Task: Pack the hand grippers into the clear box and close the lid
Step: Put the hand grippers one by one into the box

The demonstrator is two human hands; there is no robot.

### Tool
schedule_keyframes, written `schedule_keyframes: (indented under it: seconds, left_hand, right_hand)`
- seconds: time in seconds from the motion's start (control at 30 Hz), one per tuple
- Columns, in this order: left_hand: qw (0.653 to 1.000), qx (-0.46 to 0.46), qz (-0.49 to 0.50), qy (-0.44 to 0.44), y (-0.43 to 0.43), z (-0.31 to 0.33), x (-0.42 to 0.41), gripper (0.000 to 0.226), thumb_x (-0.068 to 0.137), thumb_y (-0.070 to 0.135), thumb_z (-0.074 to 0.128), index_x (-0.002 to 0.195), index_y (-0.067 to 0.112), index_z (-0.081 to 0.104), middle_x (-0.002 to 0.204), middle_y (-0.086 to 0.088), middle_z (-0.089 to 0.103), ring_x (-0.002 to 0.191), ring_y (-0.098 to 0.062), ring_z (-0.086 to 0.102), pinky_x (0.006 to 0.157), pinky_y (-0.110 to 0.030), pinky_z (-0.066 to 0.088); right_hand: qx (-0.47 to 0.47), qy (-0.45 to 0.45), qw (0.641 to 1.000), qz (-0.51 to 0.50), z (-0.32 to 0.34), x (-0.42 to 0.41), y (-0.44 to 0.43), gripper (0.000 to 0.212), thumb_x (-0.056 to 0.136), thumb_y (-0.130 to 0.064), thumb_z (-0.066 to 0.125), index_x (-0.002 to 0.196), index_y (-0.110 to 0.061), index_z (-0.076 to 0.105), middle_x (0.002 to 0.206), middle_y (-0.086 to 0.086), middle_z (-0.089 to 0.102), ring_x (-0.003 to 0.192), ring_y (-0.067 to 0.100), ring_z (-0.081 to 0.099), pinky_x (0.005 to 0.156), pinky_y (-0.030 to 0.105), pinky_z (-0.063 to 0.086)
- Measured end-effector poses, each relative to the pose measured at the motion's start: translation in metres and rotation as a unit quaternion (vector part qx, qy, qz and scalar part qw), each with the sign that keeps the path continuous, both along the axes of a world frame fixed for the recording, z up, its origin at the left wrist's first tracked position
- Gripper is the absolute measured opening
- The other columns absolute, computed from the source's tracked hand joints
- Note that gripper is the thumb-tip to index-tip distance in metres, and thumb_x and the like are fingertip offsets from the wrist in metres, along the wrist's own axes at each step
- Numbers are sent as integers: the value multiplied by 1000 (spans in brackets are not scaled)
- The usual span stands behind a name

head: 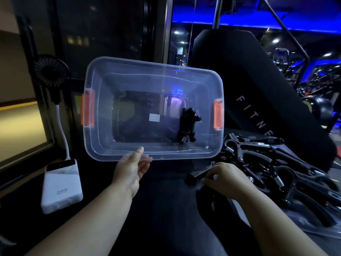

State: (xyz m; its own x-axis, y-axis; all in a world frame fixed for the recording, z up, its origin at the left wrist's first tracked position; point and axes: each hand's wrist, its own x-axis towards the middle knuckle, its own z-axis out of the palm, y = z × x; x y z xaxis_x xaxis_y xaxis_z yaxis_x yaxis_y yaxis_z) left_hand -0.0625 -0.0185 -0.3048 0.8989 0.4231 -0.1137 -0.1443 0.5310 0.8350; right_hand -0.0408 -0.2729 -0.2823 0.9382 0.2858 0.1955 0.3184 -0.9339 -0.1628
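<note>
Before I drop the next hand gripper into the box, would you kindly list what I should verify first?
1. Clear box open, with no lid on it: ok.
2. Left hand grip on the near rim, thumb over and fingers under: ok.
3. Right hand holding the loose gripper: ok.
4. Room inside, with only one packed gripper near the right end: ok.
5. More grippers ready in the pile at the right: ok.
6. Lid within reach: cannot tell, none seen.

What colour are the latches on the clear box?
The latches are orange, shown best in the head view.
</note>
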Motion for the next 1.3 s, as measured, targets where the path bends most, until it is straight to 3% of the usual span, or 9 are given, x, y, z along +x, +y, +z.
schedule_keyframes:
  seconds: [0.3, 0.43, 0.5, 0.57, 0.67, 0.8, 0.9, 1.13, 1.3]
  left_hand:
    - [1000, 1, 0, -3, 1, -2, 0, 13, 89, 23, 66, 87, 14, 57, 65, -2, 69, 71, -16, 67, 69, -26, 52]
    - [1000, 6, -1, -4, 1, -3, 1, 13, 89, 23, 66, 89, 13, 57, 69, -4, 69, 69, -15, 68, 68, -26, 52]
    - [1000, 7, -2, -4, 2, -3, 2, 13, 89, 23, 66, 90, 13, 57, 71, -5, 68, 70, -15, 68, 68, -26, 52]
    - [1000, 8, -2, -2, 2, -3, 2, 14, 88, 24, 66, 92, 13, 57, 74, -6, 69, 71, -16, 68, 67, -26, 52]
    - [1000, 10, 1, 0, 1, -3, 2, 15, 88, 24, 66, 92, 13, 57, 75, -6, 69, 73, -16, 68, 67, -26, 52]
    - [1000, 8, 2, -3, 1, -3, 1, 15, 89, 24, 66, 92, 13, 56, 73, -6, 68, 74, -17, 67, 68, -27, 52]
    - [1000, 6, 2, -4, 1, -2, 1, 15, 89, 24, 66, 91, 13, 55, 72, -5, 68, 73, -17, 67, 69, -27, 52]
    - [1000, 4, 1, -10, 1, -3, 1, 14, 89, 22, 66, 91, 13, 55, 65, -2, 68, 69, -16, 67, 67, -26, 53]
    - [1000, 4, 1, -10, 1, -3, 1, 14, 88, 23, 66, 91, 13, 56, 67, -4, 68, 71, -17, 67, 67, -26, 52]
  right_hand:
    - [125, 62, 986, 96, -5, -2, 2, 13, 72, -43, 78, 81, -39, 69, 84, -16, 63, 74, -3, 60, 70, 15, 45]
    - [124, 50, 985, 109, -6, 0, -1, 46, 63, -59, 78, 103, -38, 69, 102, -18, 58, 88, -4, 59, 81, 12, 48]
    - [55, 33, 992, 105, -4, 0, -2, 75, 53, -86, 54, 113, -43, 63, 113, -21, 53, 107, 0, 48, 96, 25, 43]
    - [1, 44, 997, 69, -4, 0, -3, 98, 41, -97, 33, 122, -47, 55, 125, -20, 47, 123, 8, 35, 103, 36, 34]
    - [19, 97, 994, 42, -7, 3, -7, 113, 34, -103, 32, 131, -46, 46, 139, -16, 38, 132, 13, 35, 108, 43, 33]
    - [50, 115, 990, 58, -9, 1, -6, 122, 31, -104, 39, 136, -42, 43, 145, -14, 33, 131, 15, 37, 107, 40, 39]
    - [48, 121, 989, 71, -4, -5, 1, 122, 26, -102, 41, 134, -46, 42, 138, -24, 35, 127, 10, 35, 105, 38, 39]
    - [67, 125, 979, 145, -1, -13, 16, 85, 39, -81, 70, 116, -50, 53, 122, -32, 40, 109, -1, 47, 94, 27, 47]
    - [77, 124, 967, 208, -4, -18, 23, 84, 42, -75, 76, 118, -47, 54, 123, -35, 40, 119, -3, 41, 100, 24, 41]
